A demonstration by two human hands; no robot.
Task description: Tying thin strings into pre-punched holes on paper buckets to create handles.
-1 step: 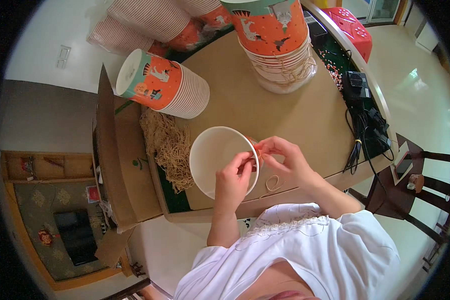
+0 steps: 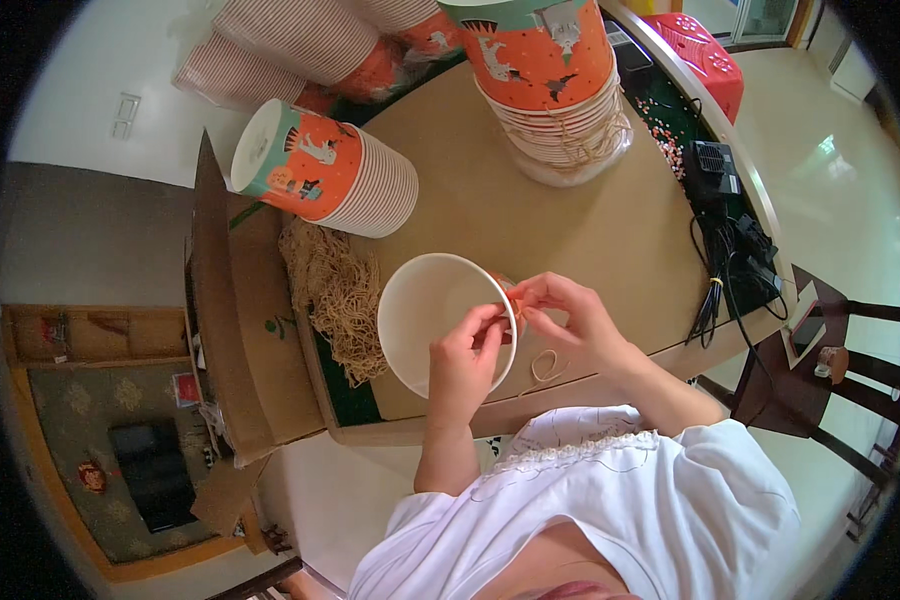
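Observation:
A paper bucket (image 2: 420,315), white inside with an orange outer side, lies tipped with its mouth facing me near the table's front edge. My left hand (image 2: 462,362) has its fingertips over the rim on the right, closed on the bucket wall. Outside that rim, my right hand (image 2: 573,322) pinches close to the left fingertips; whatever it holds is too small to make out. A thin beige cord (image 2: 547,368) curls in a loop on the table below the right hand. Left of the bucket lies a tangled bundle of similar cords (image 2: 335,300).
Nested orange-and-green bucket stacks stand behind: one tilted (image 2: 320,165) at left, one tall (image 2: 540,60) with cords around it. Wrapped stacks (image 2: 300,40) sit farther back. An open cardboard box (image 2: 260,340) borders the left. Black adapter (image 2: 712,172) and cables (image 2: 722,265) lie right.

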